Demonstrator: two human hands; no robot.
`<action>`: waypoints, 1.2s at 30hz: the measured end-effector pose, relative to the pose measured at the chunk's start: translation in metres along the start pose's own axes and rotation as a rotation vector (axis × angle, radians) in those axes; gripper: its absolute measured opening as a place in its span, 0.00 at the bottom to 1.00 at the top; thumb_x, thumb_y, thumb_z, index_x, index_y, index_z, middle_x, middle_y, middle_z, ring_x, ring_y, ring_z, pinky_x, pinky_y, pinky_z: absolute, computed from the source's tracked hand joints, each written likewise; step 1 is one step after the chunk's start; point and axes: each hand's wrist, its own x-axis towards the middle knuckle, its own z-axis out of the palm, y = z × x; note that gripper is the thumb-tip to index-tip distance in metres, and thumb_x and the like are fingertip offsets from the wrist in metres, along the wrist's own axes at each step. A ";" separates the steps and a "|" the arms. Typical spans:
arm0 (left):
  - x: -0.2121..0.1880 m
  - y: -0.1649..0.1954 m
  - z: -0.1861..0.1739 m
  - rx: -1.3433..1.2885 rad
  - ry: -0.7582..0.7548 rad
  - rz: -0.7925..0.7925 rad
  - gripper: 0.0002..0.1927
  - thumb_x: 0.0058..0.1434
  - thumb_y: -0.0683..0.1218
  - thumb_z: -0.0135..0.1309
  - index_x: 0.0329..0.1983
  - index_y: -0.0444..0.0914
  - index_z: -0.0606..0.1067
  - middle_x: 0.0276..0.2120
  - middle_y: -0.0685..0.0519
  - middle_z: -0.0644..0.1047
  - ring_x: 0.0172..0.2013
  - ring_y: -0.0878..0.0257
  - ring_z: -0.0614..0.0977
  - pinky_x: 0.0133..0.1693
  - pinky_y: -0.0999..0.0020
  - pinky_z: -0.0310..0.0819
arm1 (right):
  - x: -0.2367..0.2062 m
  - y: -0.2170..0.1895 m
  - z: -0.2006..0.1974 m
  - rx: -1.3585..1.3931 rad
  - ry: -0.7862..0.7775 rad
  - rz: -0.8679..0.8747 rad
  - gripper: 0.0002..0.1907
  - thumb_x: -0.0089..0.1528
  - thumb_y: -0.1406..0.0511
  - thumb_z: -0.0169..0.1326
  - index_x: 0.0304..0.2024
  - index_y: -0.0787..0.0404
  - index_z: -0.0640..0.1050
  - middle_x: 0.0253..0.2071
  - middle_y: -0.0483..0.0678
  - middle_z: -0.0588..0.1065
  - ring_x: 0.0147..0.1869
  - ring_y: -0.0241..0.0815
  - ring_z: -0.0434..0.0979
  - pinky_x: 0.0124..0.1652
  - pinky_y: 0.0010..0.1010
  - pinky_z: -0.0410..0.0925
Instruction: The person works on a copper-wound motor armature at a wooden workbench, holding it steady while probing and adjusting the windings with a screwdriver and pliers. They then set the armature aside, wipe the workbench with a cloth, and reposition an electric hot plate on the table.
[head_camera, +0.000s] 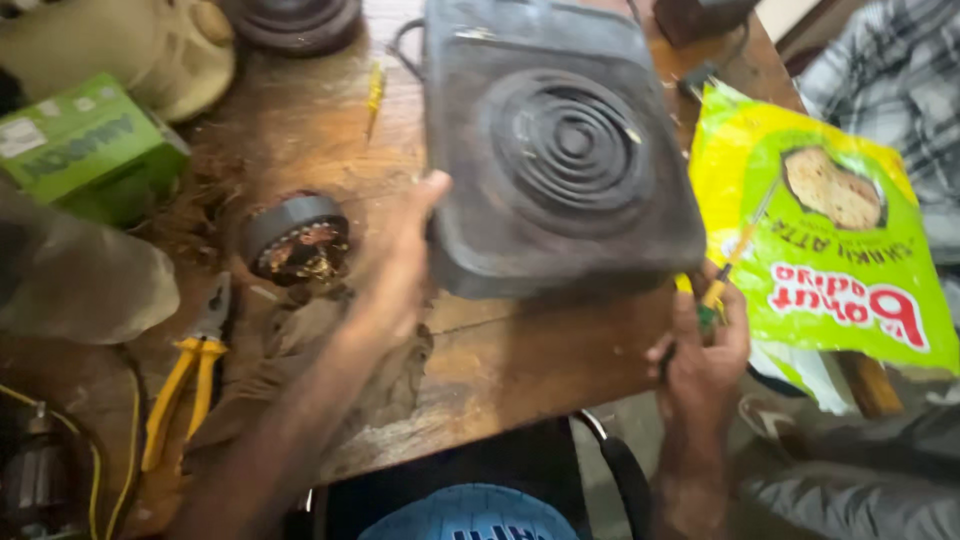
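Hands first: our left hand (405, 262) grips the edge of the dark hotplate (560, 150), tilted up on the worn wooden counter (500, 360); our right hand (705, 350) is closed around a screwdriver (738, 250). Left of the left hand lie yellow-handled pliers (185, 375), a motor part (297, 238) and a green box (85, 140). Right of the right hand sits a green-yellow bag (830, 250).

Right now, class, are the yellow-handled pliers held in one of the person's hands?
No: the pliers lie on the wooden table, while the left hand grips the hot plate and the right hand holds a screwdriver.
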 end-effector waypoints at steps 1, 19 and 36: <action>0.003 0.001 -0.002 -0.001 0.041 -0.078 0.41 0.67 0.63 0.52 0.71 0.27 0.72 0.67 0.20 0.61 0.53 0.25 0.42 0.48 0.32 0.31 | -0.003 -0.003 0.002 0.023 -0.016 -0.009 0.24 0.68 0.63 0.55 0.66 0.58 0.68 0.56 0.43 0.76 0.20 0.28 0.66 0.18 0.20 0.61; 0.023 -0.019 0.026 -0.194 -0.261 0.246 0.36 0.70 0.68 0.41 0.71 0.41 0.67 0.63 0.51 0.73 0.64 0.54 0.74 0.68 0.50 0.65 | 0.004 -0.017 -0.017 0.076 -0.348 -0.495 0.22 0.67 0.70 0.62 0.59 0.63 0.67 0.78 0.61 0.60 0.31 0.26 0.61 0.32 0.19 0.62; 0.034 -0.011 0.031 -0.224 -0.209 0.189 0.44 0.62 0.73 0.44 0.73 0.42 0.64 0.70 0.49 0.68 0.70 0.49 0.69 0.72 0.44 0.61 | 0.026 -0.035 -0.006 -0.143 -0.237 -0.540 0.23 0.67 0.70 0.62 0.62 0.65 0.68 0.55 0.52 0.71 0.49 0.39 0.71 0.45 0.27 0.70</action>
